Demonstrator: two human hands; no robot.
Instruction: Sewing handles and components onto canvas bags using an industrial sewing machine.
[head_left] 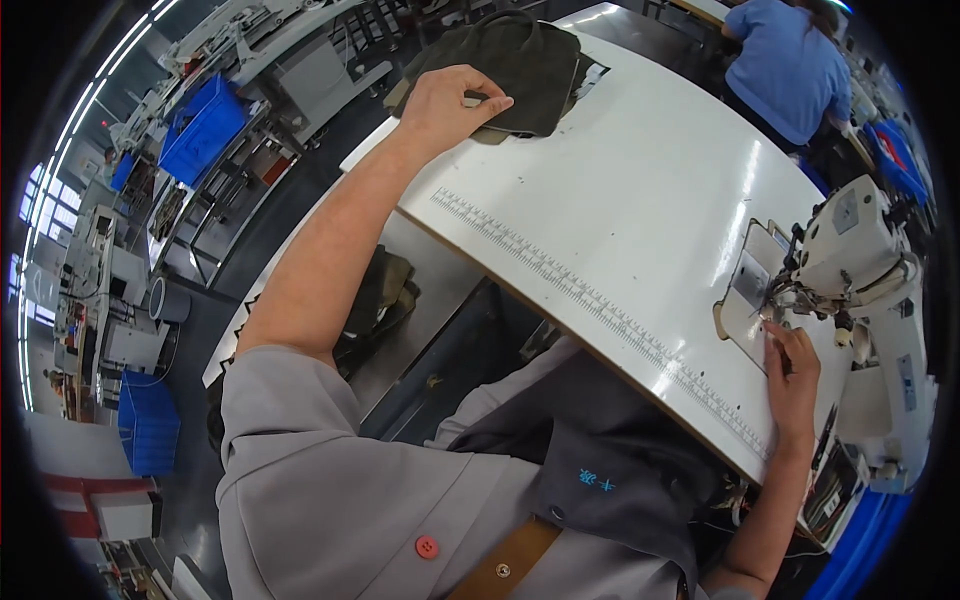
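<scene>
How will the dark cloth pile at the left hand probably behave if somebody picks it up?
The dark cloth pile will likely flex, since it looks like matte fabric. Its layers may slide apart, because their edges do not line up. It seems unlikely to roll, as it lies flat.

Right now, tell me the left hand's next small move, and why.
I'd probably have the left hand pinch the dark cloth and ease it toward the sewing machine. Its thumb and fingers are at that cloth, though a firm grip can't be made out; the right hand is by the machine's needle area, and the white table lies between.
</scene>
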